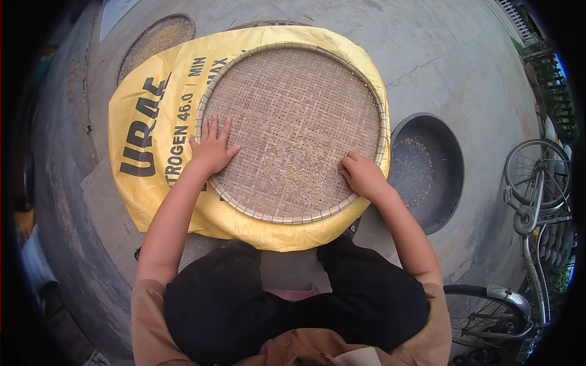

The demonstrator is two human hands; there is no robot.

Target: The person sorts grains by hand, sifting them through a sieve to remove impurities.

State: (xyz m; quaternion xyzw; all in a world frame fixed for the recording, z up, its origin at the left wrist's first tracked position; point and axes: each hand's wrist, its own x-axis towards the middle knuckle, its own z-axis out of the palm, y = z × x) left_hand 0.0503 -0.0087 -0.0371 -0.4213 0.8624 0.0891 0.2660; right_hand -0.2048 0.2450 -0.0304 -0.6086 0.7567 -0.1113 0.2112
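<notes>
A round woven bamboo tray (262, 91) rests on a yellow sack (152, 97) with black lettering. Pale grains (299, 168) lie scattered over the tray's middle and lower part. My left hand (212, 146) is spread over the tray's left rim, its fingers apart and nothing in them. At the lower right inside the tray, my right hand (361, 174) has its fingers curled and pressed together close to the weave. Whatever sits between those fingertips is hidden or too small to name.
To the right of the sack stands a dark basin (448, 183) with some grains in it. Another round tray (190, 24) holding grain lies at the upper left. A bicycle (531, 213) is at the far right. Concrete ground (452, 55) surrounds these things.
</notes>
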